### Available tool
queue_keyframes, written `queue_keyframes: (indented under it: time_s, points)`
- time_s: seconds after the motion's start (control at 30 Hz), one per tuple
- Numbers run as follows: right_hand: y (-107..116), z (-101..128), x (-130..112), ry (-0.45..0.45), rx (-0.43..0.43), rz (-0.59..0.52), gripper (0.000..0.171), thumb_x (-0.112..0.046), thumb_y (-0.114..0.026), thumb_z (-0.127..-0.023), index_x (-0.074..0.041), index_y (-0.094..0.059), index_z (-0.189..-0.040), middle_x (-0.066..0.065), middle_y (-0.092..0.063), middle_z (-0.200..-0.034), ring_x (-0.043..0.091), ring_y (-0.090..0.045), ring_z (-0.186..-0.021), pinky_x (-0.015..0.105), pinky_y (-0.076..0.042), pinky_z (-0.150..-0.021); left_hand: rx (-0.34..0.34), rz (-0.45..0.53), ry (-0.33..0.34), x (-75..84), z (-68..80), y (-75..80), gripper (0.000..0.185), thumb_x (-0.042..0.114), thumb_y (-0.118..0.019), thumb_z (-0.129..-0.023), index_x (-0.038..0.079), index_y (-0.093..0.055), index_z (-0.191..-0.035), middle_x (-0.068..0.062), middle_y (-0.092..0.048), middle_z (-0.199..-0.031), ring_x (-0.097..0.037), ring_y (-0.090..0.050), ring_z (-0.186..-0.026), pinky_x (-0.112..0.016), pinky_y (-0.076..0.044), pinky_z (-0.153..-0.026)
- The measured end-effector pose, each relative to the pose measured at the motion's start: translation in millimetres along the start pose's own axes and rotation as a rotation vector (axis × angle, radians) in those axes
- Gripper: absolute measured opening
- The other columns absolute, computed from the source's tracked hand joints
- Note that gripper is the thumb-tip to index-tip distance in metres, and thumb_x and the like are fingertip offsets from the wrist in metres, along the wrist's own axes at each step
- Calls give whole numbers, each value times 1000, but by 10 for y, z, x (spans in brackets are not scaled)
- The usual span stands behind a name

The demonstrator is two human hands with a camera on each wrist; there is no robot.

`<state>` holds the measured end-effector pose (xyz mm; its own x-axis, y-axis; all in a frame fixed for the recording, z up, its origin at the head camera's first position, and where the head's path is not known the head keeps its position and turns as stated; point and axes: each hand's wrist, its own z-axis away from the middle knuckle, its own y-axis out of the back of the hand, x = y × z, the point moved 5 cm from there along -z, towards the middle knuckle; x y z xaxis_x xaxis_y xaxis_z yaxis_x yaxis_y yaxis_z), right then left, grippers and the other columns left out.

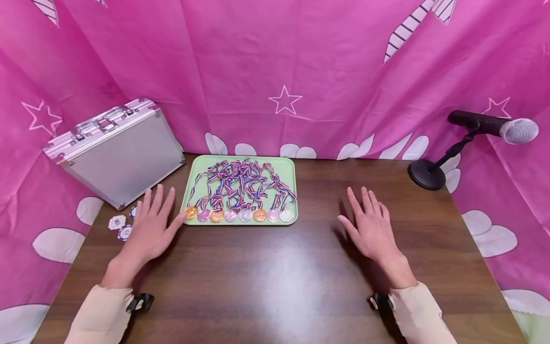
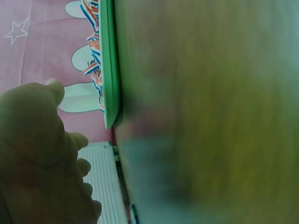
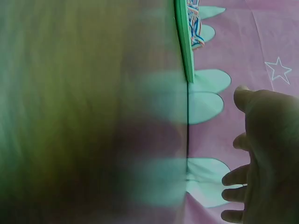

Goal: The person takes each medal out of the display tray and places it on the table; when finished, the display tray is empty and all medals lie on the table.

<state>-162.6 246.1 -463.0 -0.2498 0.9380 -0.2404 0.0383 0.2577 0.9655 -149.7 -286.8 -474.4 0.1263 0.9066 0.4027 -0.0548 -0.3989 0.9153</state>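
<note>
A light green tray [image 1: 242, 223] lies at the back of the wooden table, holding several medals [image 1: 259, 215] lined up along its front edge. Their striped ribbons [image 1: 242, 181] are heaped behind them. My left hand [image 1: 150, 234] is held with fingers spread, its thumb overlapping the tray's front left corner in the head view. In the left wrist view that hand [image 2: 37, 149] holds nothing. To the right of the tray, my right hand [image 1: 373, 229] is spread too, with no object in it; the right wrist view shows the same hand [image 3: 271, 154] from the palm side.
A silver aluminium case [image 1: 124, 157] stands at the back left. Several poker chips [image 1: 117, 222] lie beside my left hand, one partly hidden by it. At the back right, a microphone [image 1: 490, 125] sits on a black stand [image 1: 426, 174]. A pink curtain [image 1: 240, 71] closes off the back.
</note>
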Motion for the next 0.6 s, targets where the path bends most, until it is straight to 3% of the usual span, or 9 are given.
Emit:
queue_keyframes:
  time_s: [0.17,0.27,0.47,0.5,0.6]
  points:
    - [-87,-20,-146,34,15,-75,77,-44,-65,-110,-9,-38,-172,32,-35,-173,51,-32,-161,72,-29,-124,-9,102,19,14,-18,-75,80,50,-38,-119,-4,-16,-174,-32,3,-181,-56,12,-166,-73,4,-130]
    - [-111,-52,-254,52,54,-103,72,-42,-69,-108,-7,-47,-168,31,-43,-169,50,-40,-156,70,-35,-121,29,165,32,16,-35,-79,76,43,-40,-120,-8,-19,-172,-35,-5,-179,-58,1,-165,-73,-5,-130]
    - [-152,-122,-450,55,112,-162,64,-38,-75,-105,-7,-59,-159,27,-55,-159,46,-52,-147,66,-44,-116,239,277,50,0,-70,-45,53,21,-53,-117,-10,-48,-159,-39,-49,-158,-60,-45,-147,-73,-34,-118]
    - [-161,-131,-476,55,118,-172,62,-38,-75,-105,-7,-61,-157,26,-57,-157,45,-54,-146,65,-45,-115,279,293,52,-5,-72,-46,48,18,-54,-115,-9,-53,-156,-38,-56,-151,-57,-52,-141,-69,-39,-115]
    - [-195,-152,-540,63,141,-201,57,-36,-76,-105,-7,-66,-153,24,-62,-151,43,-58,-140,62,-47,-115,368,338,66,-25,-71,-71,39,11,-58,-113,-7,-63,-148,-31,-69,-134,-41,-66,-120,-44,-50,-105]
